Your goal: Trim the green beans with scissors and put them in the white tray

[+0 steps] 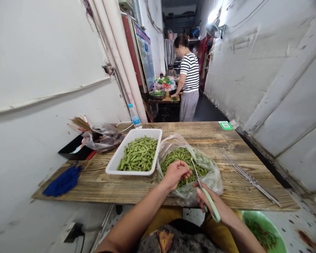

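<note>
My left hand is held over a clear plastic bag, its fingers curled together in a pinch. Whatever lies between those fingertips is too small or hidden to make out. In my right hand is a pair of scissors with pale green handles, blades slightly parted and pointing up and away beside the left fingertips. Green edamame pods fill the bag, which lies open under both hands. To its left stands a white plastic tray heaped with more pods.
Metal skewers lie at the table's right. Leftward are a blue cloth, a black container and a water bottle. A green basin stands on the floor at right. Further back, a person works at another table.
</note>
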Tool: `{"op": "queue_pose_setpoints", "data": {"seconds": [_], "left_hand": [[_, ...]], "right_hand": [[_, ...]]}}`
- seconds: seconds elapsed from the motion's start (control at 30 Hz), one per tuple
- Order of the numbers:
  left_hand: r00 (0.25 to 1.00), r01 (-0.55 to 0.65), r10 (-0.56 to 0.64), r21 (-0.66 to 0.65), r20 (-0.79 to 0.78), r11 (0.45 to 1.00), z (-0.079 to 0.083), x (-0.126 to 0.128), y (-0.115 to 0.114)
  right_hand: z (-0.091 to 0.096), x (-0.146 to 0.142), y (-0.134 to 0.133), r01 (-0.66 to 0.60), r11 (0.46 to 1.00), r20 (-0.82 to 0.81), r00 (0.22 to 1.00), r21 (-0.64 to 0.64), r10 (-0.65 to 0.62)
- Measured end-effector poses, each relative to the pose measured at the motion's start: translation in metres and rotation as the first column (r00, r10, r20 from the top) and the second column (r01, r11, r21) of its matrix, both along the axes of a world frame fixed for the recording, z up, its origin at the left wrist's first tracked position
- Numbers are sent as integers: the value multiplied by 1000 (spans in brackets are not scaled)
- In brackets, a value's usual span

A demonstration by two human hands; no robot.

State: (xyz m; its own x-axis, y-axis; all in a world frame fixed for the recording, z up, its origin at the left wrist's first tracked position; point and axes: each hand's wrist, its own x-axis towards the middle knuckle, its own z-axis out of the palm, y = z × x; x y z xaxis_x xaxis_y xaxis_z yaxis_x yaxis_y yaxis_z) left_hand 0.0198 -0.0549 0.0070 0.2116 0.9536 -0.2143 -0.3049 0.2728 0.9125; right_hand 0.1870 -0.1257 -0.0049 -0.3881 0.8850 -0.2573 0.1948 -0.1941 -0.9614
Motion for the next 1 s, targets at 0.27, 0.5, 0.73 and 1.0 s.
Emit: {"op": "queue_pose_setpoints", "data": {"seconds": [0.27,0.5,0.73,1.0], "left_hand": [[996,-53,56,44,-64,998,-9,9,-9],[667,-351,577,484,-471,801,5,-64,15],[12,105,725,722,-689,684,20,-113,21],[34,570,287,254,-957,781,-16,-56,13]], "right_hand": [[-7,-2,4,60,996,-58,996,-59,-63],[-15,5,5,32,999,-3,999,-40,-32],[-16,7,4,30,997,42,999,-65,-27],[-12,2,4,-10,1000,80,997,-13,11]]}}
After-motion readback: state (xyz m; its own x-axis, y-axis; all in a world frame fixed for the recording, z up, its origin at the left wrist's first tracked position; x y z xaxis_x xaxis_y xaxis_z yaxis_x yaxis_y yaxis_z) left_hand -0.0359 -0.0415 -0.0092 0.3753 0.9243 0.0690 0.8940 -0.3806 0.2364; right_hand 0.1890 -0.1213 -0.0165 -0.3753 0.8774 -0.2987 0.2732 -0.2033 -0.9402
